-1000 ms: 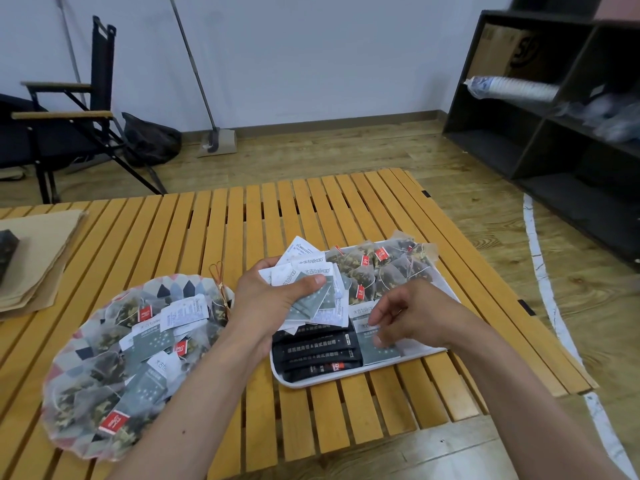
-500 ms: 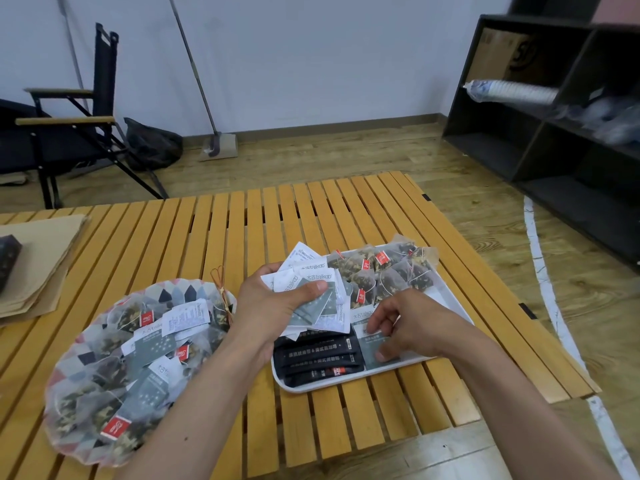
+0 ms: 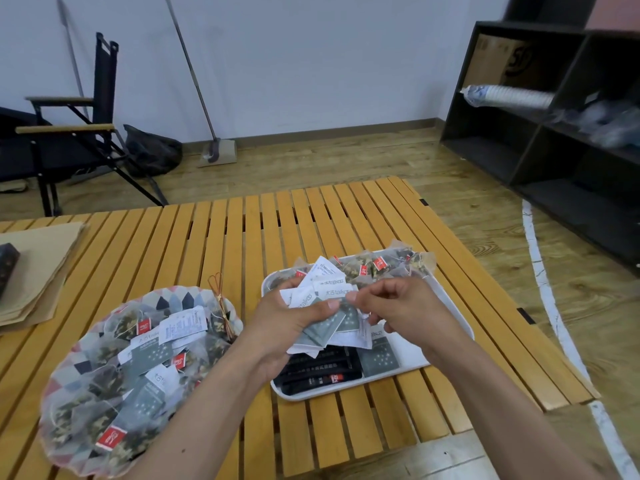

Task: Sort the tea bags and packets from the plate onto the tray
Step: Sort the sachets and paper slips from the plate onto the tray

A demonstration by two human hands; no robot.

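Observation:
A patterned plate point(image 3: 166, 301) at the lower left holds a heap of mesh tea bags with red tags point(image 3: 110, 438) and grey and white packets. On the white tray point(image 3: 453, 323) to its right lie tea bags point(image 3: 381, 265) at the far end, black stick packets point(image 3: 318, 370) at the near end and a grey packet point(image 3: 379, 358). My left hand point(image 3: 287, 323) grips a fan of white and grey packets point(image 3: 325, 306) above the tray. My right hand point(image 3: 405, 306) pinches the right edge of that fan with thumb and forefinger.
Brown paper sheets point(image 3: 38, 268) with a dark box point(image 3: 7, 268) on them lie at the table's left edge. The slatted wooden table point(image 3: 242, 237) ends just right of the tray. A folding chair point(image 3: 69, 133), a broom point(image 3: 214, 147) and black shelves point(image 3: 554, 133) stand beyond.
My right hand has risen from the grey packet on the tray to the fan of packets in my left hand. The left hand has stayed above the tray.

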